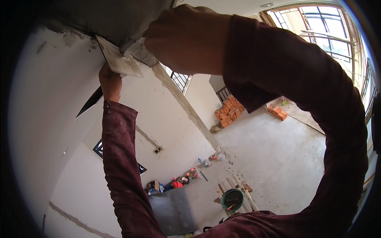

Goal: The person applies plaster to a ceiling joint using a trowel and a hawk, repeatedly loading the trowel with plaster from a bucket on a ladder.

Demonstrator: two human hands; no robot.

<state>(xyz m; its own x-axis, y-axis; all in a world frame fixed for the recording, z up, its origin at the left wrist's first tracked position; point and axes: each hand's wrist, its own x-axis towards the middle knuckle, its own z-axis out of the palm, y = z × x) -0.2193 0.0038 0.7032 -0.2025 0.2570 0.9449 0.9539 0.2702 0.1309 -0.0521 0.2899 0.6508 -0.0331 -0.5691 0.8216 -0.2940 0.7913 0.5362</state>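
Observation:
Both my arms are raised toward a dark grey rendered surface (pixel 119 18) overhead, where it meets the white wall. From below, my left hand (pixel 110 82) is closed on a plasterer's hawk, whose pale flat board (pixel 120 60) is tilted close under that surface. My right hand (pixel 188 41) is closed in a fist at the upper middle. A grey, smeared trowel blade (pixel 142 52) shows beside its fingers, near the hawk's edge. The trowel's handle is hidden by my hand. Wet-looking grey patches lie along the wall's top edge.
Far below, a green bucket (pixel 232 199) of dark mix stands on wooden planks (pixel 249 194). Orange bricks (pixel 230 111) are stacked by the far wall, with a smaller pile (pixel 277 112) to the right. Assorted items (pixel 178 181) line the wall's foot. Scaffold poles (pixel 329 35) stand before a large window.

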